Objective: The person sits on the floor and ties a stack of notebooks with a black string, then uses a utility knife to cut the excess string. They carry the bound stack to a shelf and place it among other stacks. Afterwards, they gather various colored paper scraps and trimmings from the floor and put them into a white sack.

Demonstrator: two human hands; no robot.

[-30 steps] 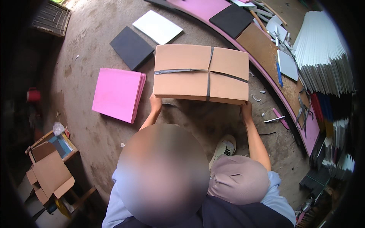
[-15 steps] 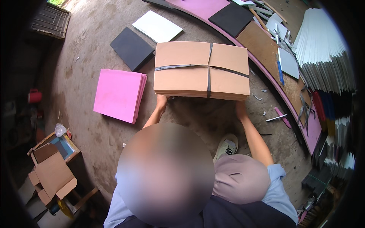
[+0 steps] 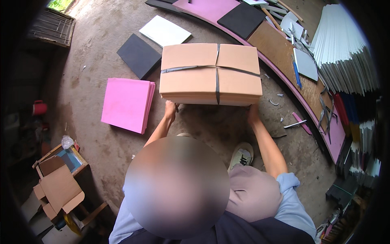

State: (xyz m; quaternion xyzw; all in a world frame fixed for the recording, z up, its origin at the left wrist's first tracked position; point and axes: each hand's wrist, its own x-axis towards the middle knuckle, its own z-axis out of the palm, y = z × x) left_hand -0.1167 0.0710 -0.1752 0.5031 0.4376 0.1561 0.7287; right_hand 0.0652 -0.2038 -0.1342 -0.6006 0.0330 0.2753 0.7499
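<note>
A thick bundle of peach-coloured sheets (image 3: 189, 83), tied crosswise with dark strapping, is in front of me. Both my hands are at its near lower edge. My left hand (image 3: 171, 110) is closed at the near left corner, and my right hand (image 3: 253, 115) grips near the right corner, its fingertips hidden by the bundle. Left of the bundle lies a stack of pink sheets (image 3: 126, 103). Beyond that are a dark grey stack (image 3: 139, 55) and a white stack (image 3: 165, 31) on the floor.
A long low pink-edged board (image 3: 280, 75) curves along the right, bearing a black sheet (image 3: 241, 21) and a blue-handled tool (image 3: 297, 75). Tall stacks of white sheets (image 3: 345, 44) stand behind it. Scraps (image 3: 295, 123) litter the floor. An opened cardboard box (image 3: 61, 185) is at lower left.
The bundle has tipped a little, so more of its near side shows. Both hands keep hold of its near edge. The whole view has shifted slightly.
</note>
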